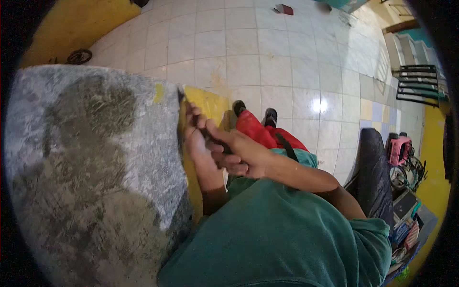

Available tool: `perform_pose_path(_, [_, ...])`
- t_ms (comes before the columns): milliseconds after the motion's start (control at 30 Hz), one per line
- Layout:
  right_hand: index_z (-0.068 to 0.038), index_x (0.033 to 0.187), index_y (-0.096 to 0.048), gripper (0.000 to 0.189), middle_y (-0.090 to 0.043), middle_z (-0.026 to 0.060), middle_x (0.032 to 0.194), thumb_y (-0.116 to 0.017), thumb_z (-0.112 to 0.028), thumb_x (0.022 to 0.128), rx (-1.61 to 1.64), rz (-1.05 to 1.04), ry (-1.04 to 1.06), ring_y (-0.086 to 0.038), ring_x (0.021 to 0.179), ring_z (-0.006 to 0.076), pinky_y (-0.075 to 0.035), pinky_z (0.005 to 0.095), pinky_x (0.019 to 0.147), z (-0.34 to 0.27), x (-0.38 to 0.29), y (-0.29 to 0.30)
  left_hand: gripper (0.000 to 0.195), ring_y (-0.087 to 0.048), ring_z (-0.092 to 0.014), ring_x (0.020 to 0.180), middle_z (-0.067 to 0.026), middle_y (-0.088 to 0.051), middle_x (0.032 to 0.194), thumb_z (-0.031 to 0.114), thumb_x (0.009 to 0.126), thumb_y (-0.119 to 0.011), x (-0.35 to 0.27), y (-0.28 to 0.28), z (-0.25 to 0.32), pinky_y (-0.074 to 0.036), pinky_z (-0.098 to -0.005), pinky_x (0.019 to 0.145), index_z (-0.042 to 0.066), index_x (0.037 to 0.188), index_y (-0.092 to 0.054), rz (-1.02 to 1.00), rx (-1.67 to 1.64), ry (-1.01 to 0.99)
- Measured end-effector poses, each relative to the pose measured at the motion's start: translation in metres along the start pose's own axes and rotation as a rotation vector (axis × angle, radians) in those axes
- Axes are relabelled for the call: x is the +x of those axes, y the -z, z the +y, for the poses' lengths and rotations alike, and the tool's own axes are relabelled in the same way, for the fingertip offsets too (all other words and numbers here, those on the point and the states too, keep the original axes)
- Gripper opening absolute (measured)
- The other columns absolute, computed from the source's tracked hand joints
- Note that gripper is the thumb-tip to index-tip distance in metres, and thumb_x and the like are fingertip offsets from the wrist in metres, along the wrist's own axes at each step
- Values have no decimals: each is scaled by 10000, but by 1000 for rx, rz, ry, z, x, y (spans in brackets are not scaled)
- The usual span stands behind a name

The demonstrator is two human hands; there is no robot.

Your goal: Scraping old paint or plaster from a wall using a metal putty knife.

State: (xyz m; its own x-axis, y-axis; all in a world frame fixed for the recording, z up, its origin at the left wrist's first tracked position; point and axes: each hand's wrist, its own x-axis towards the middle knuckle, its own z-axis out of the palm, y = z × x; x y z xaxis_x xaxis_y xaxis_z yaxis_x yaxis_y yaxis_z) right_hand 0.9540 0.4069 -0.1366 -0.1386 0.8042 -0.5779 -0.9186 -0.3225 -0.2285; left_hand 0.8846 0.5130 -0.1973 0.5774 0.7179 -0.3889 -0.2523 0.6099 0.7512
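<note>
Both my hands are close together in front of my green shirt, beside the edge of a grey, mottled slab (150, 150). My left hand (195, 125) is by the slab's yellow side (206, 100), its fingers bent towards the far end. Over the left wrist and palm crosses my right hand (238, 150), with thumb stretched out and fingers curled. Something dark shows between the hands; whether it is a held object or shadow cannot be made out. Large dark, damp-looking patches (89, 172) cover much of the slab, and a small yellow mark (159, 93) is near its edge.
White floor tiles (244, 41) spread ahead. A reddish item (285, 9) lies far off. On the right are a dark quilted cover (374, 175), a pink toy vehicle (400, 149), a bicycle (403, 175), a black metal rack (417, 84) and piled household items (405, 229).
</note>
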Motion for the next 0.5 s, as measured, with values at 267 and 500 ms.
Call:
perform_pose_path(267, [-132, 675, -391, 489, -294, -65, 461, -423, -576, 879, 80, -73, -41, -228, 325, 45, -162, 203, 299, 5, -2, 7, 133, -324, -31, 502, 63, -462, 728, 208, 949, -463, -8, -14, -1, -336, -156, 471, 106, 995, -534, 157, -193, 65])
perform_pose_path(500, [-132, 693, -404, 497, -304, -66, 474, -411, -595, 871, 90, -111, -52, -232, 330, 24, -143, 187, 292, 8, 2, 11, 207, -323, -38, 432, 45, -468, 697, 315, 945, -461, -14, -23, 2, -336, -161, 419, 124, 890, -519, 259, -138, 71])
